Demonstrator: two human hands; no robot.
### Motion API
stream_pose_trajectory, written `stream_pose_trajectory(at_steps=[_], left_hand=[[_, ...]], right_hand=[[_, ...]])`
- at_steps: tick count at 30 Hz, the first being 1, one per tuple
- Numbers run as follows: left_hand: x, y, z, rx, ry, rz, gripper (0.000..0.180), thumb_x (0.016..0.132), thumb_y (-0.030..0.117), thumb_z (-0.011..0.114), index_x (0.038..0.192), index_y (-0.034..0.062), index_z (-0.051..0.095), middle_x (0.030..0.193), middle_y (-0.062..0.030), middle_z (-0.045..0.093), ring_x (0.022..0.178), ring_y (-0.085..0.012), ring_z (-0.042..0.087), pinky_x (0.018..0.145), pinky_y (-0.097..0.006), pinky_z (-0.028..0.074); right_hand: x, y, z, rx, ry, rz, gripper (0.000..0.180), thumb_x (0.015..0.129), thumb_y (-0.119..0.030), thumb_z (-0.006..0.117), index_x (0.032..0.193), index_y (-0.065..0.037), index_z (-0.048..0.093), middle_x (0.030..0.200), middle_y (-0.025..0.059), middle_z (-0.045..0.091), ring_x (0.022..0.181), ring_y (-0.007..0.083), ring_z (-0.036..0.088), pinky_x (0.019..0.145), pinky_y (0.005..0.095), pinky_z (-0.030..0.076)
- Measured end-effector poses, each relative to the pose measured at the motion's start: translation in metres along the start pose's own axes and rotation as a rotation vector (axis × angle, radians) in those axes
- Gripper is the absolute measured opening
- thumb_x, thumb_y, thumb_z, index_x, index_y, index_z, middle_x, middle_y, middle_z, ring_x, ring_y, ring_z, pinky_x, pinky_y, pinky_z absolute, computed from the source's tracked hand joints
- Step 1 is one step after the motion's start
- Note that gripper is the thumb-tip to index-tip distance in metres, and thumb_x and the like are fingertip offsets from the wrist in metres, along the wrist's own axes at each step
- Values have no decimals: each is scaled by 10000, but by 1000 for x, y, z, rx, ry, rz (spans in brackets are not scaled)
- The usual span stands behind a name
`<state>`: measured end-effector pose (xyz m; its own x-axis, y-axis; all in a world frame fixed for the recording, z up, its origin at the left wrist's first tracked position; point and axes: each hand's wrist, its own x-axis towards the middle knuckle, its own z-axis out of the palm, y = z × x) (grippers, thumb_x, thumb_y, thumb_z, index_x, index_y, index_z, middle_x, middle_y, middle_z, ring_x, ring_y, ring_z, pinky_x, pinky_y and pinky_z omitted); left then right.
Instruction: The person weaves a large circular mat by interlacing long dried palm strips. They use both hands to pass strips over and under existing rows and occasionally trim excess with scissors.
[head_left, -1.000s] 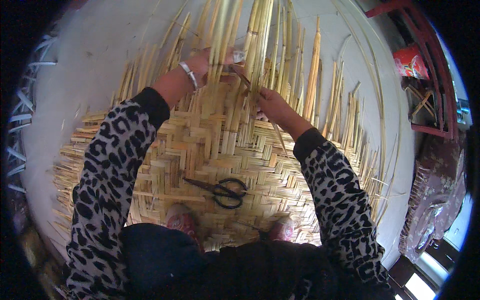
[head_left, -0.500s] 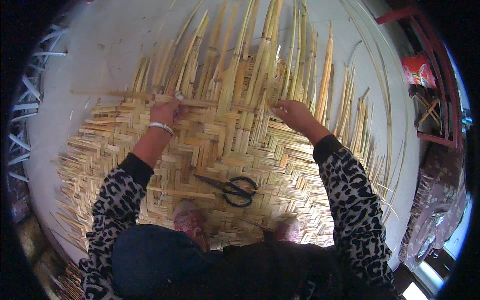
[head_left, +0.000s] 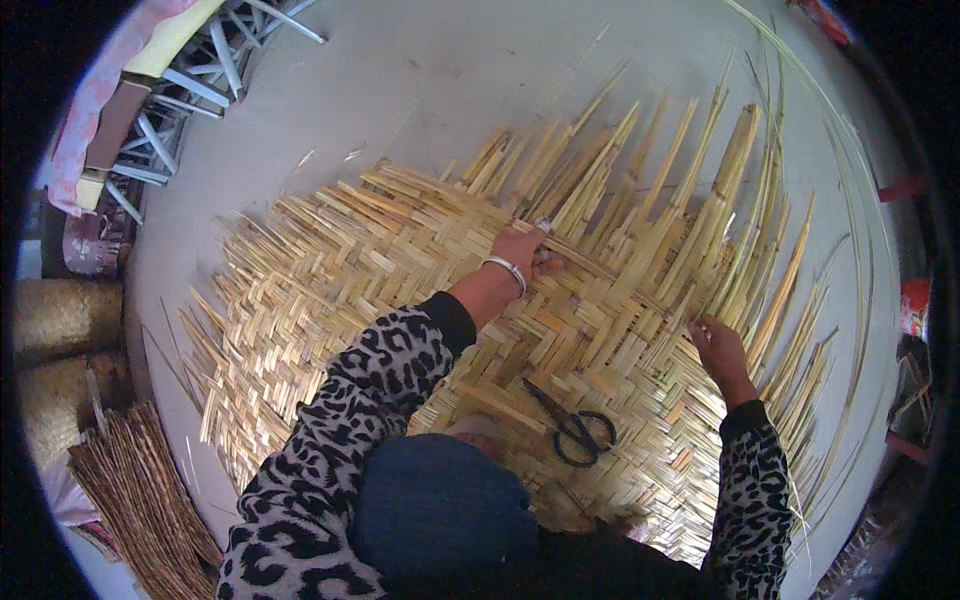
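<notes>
A herringbone mat (head_left: 300, 330) of split reed strips lies on the floor under both my hands, its loose strip ends fanning out at the far side. My left hand (head_left: 522, 255), with a bracelet at the wrist, is closed at the mat's far edge, pressing on a crosswise reed strip (head_left: 440, 188). Farther right, my right hand (head_left: 720, 352) is closed in a pinch among the strips by the weave's edge. What lies between its fingertips is mostly hidden. Dark-handled scissors (head_left: 580, 432) rest on the mat between my arms, blades pointing away to the left.
A bundle of thin brown stalks (head_left: 150, 490) lies at the lower left. Metal-legged stools (head_left: 205, 90) stand at the upper left. Long loose strips (head_left: 850, 200) curve over the floor at right. A red container (head_left: 914, 306) is at the right rim.
The view has turned left, so mat and hands appear farther right. The crosswise strip that stuck out past the mat's left side now lies along its far edge. Scissors stay on the mat.
</notes>
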<state>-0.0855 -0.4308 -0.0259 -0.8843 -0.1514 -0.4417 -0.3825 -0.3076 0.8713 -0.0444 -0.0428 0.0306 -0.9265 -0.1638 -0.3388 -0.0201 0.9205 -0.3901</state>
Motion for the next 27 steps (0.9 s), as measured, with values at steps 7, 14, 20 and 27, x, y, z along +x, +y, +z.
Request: stream_pose_trajectory(at_steps=[7, 14, 20, 27], left_hand=[[9, 10, -11, -284, -25, -383, 229, 891, 245, 641, 1022, 60, 608, 847, -137, 663, 750, -298, 680, 599, -379, 570], [-6, 19, -30, 1339, -326, 593, 298, 864, 295, 667, 1085, 96, 652, 955, -111, 704, 792, -251, 678, 699, -373, 544], [-10, 4, -32, 17, -67, -230, 261, 876, 129, 645, 1119, 41, 610, 968, -83, 691, 775, -197, 681, 621, -311, 566], [6, -1, -31, 161, -151, -31, 217, 883, 106, 649, 1043, -28, 592, 949, -135, 670, 781, -227, 700, 548, -286, 565]], right_hand=[[2, 8, 6, 9, 13, -47, 329, 899, -350, 591, 1025, -49, 626, 860, 196, 653, 810, 363, 639, 718, 420, 498], [-6, -10, 2, -91, 95, -113, 280, 911, -332, 527, 1023, -109, 652, 935, 166, 667, 865, 386, 629, 747, 486, 502], [-10, -27, -6, -193, 44, -58, 250, 905, -322, 531, 970, -105, 635, 866, 146, 659, 846, 367, 635, 726, 483, 504], [-15, -36, -5, -348, 252, -145, 257, 888, -313, 575, 968, -75, 628, 938, 141, 646, 843, 343, 637, 710, 469, 496]])
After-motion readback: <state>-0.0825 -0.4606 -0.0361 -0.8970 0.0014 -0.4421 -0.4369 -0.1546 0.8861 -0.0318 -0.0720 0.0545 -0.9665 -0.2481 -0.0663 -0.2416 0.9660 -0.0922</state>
